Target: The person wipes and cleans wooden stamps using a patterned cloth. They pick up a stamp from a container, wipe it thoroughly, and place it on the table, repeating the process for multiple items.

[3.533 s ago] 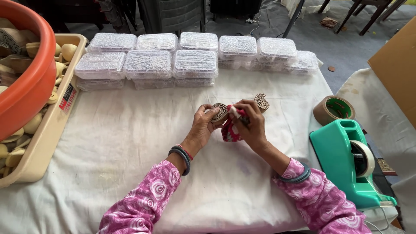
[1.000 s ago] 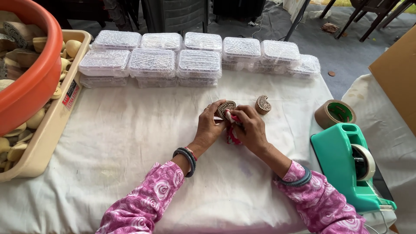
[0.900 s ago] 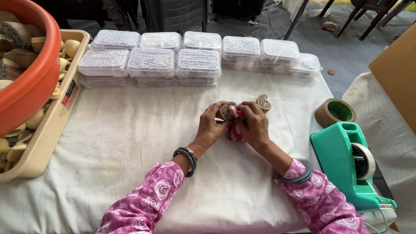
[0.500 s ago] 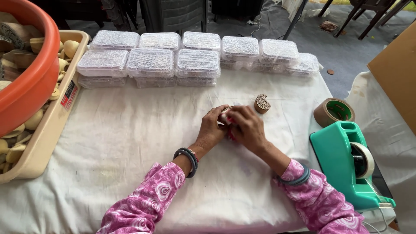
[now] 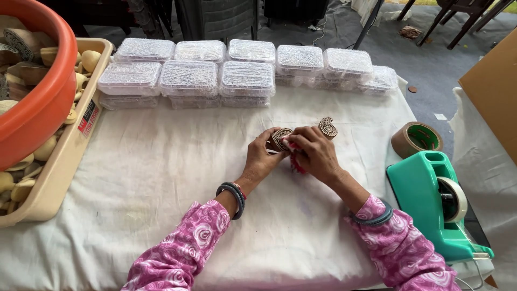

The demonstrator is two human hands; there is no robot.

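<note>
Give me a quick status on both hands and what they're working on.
Left hand and right hand together, gripping a small carved wooden stamp block with something red. Second paisley-shaped carved block lies just beyond on white cloth. Nothing blocking.

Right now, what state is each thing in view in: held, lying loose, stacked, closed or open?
Left hand: closed on the carved block.
Right hand: closed on the same block, a red item under it.
Carved block: held between both hands.
Second carved block: lying loose on the cloth.
Clear plastic boxes: closed, stacked in rows.
Brown tape roll: lying flat.
Teal tape dispenser: upright, roll loaded.
Orange tub: filled.
</note>
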